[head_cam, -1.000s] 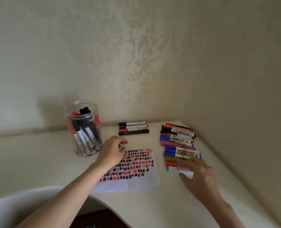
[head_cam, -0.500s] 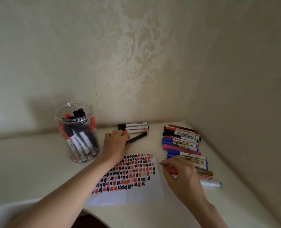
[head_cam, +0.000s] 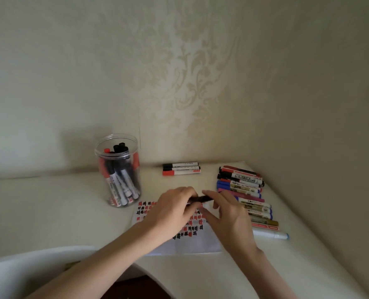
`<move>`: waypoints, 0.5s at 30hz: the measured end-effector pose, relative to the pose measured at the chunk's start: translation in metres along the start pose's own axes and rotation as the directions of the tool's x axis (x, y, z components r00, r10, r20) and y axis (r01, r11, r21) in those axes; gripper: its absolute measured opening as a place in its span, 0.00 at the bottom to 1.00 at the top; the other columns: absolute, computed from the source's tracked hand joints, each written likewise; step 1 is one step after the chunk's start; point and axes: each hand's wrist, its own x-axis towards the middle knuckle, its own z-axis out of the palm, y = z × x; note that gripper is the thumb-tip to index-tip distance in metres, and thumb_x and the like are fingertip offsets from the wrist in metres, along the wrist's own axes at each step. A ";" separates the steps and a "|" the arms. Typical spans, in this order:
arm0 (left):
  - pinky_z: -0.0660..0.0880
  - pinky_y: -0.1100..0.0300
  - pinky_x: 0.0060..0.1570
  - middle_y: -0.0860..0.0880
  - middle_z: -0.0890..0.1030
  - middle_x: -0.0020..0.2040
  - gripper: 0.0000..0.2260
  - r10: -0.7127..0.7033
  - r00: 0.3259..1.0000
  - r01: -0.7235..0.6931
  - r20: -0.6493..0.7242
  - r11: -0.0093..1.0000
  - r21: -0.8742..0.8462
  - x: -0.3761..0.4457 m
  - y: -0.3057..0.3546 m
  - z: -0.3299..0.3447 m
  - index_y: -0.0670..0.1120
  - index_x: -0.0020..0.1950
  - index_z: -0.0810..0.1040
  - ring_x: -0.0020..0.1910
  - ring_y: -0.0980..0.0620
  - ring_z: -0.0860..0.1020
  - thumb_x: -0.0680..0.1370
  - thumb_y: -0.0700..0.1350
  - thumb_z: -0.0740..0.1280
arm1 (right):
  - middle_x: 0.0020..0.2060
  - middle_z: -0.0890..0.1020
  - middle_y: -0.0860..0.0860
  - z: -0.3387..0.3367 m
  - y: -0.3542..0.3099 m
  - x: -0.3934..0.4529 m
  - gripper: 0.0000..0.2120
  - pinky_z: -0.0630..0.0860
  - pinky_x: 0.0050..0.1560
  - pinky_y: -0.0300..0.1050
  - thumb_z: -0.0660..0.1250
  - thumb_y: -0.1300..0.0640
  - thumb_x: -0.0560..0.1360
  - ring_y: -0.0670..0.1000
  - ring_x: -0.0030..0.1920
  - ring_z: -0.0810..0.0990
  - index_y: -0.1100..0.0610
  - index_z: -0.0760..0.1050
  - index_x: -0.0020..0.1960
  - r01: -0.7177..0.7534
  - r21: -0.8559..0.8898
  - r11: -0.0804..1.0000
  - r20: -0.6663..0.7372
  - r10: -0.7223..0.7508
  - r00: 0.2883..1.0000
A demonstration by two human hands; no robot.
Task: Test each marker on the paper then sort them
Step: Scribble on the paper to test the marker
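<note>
Just below the middle of the frame, both hands meet over the white sheet of paper (head_cam: 192,244) covered in red and black test marks. The left hand (head_cam: 170,209) grips one end of a dark marker (head_cam: 201,199), fingers curled round it; the right hand (head_cam: 229,216) pinches the other end. The marker lies level above the paper. At centre left stands a clear plastic jar (head_cam: 117,171) of upright markers. Three markers (head_cam: 181,168) lie side by side at upper centre, and a row of mixed coloured markers (head_cam: 244,195) fills the right of the pale surface (head_cam: 49,208).
</note>
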 end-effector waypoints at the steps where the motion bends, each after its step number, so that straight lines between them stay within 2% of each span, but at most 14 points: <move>1: 0.69 0.73 0.35 0.57 0.79 0.42 0.09 0.020 1.000 -0.020 0.006 0.999 -0.047 -0.004 0.006 -0.005 0.47 0.55 0.79 0.35 0.60 0.76 0.78 0.49 0.69 | 0.41 0.79 0.44 -0.001 0.000 -0.001 0.13 0.77 0.29 0.38 0.74 0.53 0.72 0.40 0.33 0.74 0.52 0.80 0.56 0.022 -0.020 1.000 -0.023 -0.022 0.999; 3: 0.72 0.71 0.37 0.58 0.80 0.42 0.15 0.030 0.998 -0.022 0.046 0.983 -0.180 -0.012 0.009 -0.014 0.50 0.58 0.78 0.36 0.60 0.78 0.74 0.50 0.74 | 0.40 0.80 0.45 -0.004 -0.002 -0.003 0.07 0.75 0.28 0.37 0.70 0.53 0.75 0.41 0.33 0.77 0.53 0.79 0.51 0.027 -0.017 0.999 -0.048 -0.027 0.998; 4: 0.73 0.69 0.38 0.57 0.80 0.43 0.19 0.024 0.998 -0.009 0.065 0.976 -0.219 -0.016 0.007 -0.018 0.51 0.61 0.76 0.38 0.59 0.78 0.72 0.51 0.75 | 0.39 0.81 0.45 -0.007 -0.004 -0.004 0.06 0.74 0.28 0.35 0.69 0.53 0.76 0.42 0.32 0.77 0.54 0.79 0.50 -0.033 0.041 0.999 -0.049 0.035 0.998; 5: 0.74 0.68 0.41 0.58 0.79 0.45 0.21 0.018 0.997 -0.003 0.070 0.977 -0.215 -0.018 0.003 -0.019 0.51 0.62 0.75 0.40 0.59 0.78 0.72 0.52 0.75 | 0.37 0.82 0.45 -0.010 -0.006 -0.004 0.06 0.73 0.29 0.34 0.68 0.53 0.77 0.42 0.31 0.78 0.55 0.79 0.49 -0.152 0.150 0.977 -0.027 0.158 0.987; 6: 0.74 0.67 0.45 0.58 0.78 0.48 0.21 0.018 0.998 -0.008 0.056 0.984 -0.178 -0.021 -0.002 -0.019 0.51 0.63 0.75 0.43 0.59 0.77 0.72 0.52 0.75 | 0.36 0.82 0.47 -0.014 -0.008 -0.003 0.05 0.72 0.29 0.33 0.68 0.54 0.77 0.42 0.31 0.78 0.56 0.79 0.49 -0.306 0.288 0.907 0.034 0.310 0.950; 7: 0.73 0.67 0.48 0.57 0.77 0.51 0.20 0.021 0.999 -0.016 0.038 0.991 -0.134 -0.023 -0.005 -0.018 0.51 0.64 0.75 0.46 0.59 0.76 0.74 0.53 0.73 | 0.35 0.82 0.48 -0.017 -0.010 -0.003 0.04 0.71 0.29 0.33 0.68 0.55 0.78 0.43 0.31 0.78 0.56 0.78 0.49 -0.443 0.427 0.788 0.114 0.439 0.891; 8: 0.73 0.66 0.52 0.57 0.77 0.54 0.19 0.021 0.999 -0.017 0.033 0.994 -0.105 -0.026 -0.007 -0.016 0.51 0.64 0.75 0.49 0.60 0.75 0.75 0.54 0.71 | 0.34 0.82 0.48 -0.020 -0.013 -0.004 0.04 0.70 0.29 0.33 0.68 0.57 0.78 0.44 0.30 0.77 0.58 0.78 0.49 -0.530 0.561 0.636 0.196 0.520 0.832; 10: 0.72 0.68 0.53 0.55 0.77 0.57 0.18 0.010 0.997 -0.002 0.078 0.995 -0.102 -0.030 -0.003 -0.010 0.50 0.66 0.73 0.52 0.61 0.75 0.78 0.54 0.67 | 0.33 0.81 0.52 -0.024 -0.019 -0.008 0.05 0.68 0.29 0.37 0.67 0.58 0.78 0.48 0.30 0.72 0.61 0.76 0.48 -0.601 0.712 0.362 0.339 0.573 0.746; 12: 0.73 0.66 0.50 0.54 0.77 0.56 0.16 0.010 0.991 0.006 0.135 0.993 -0.121 -0.033 0.006 -0.003 0.49 0.67 0.73 0.49 0.59 0.76 0.80 0.52 0.64 | 0.33 0.79 0.53 -0.025 -0.025 -0.013 0.05 0.66 0.31 0.40 0.68 0.58 0.78 0.48 0.31 0.69 0.61 0.76 0.49 -0.631 0.730 0.263 0.417 0.561 0.716; 15: 0.74 0.60 0.46 0.52 0.79 0.52 0.11 -0.004 0.982 0.042 0.187 0.979 -0.200 -0.035 0.015 0.004 0.48 0.64 0.74 0.45 0.56 0.77 0.82 0.49 0.61 | 0.34 0.76 0.55 -0.024 -0.033 -0.018 0.08 0.64 0.32 0.41 0.69 0.58 0.77 0.48 0.32 0.69 0.62 0.77 0.52 -0.660 0.723 0.201 0.498 0.510 0.701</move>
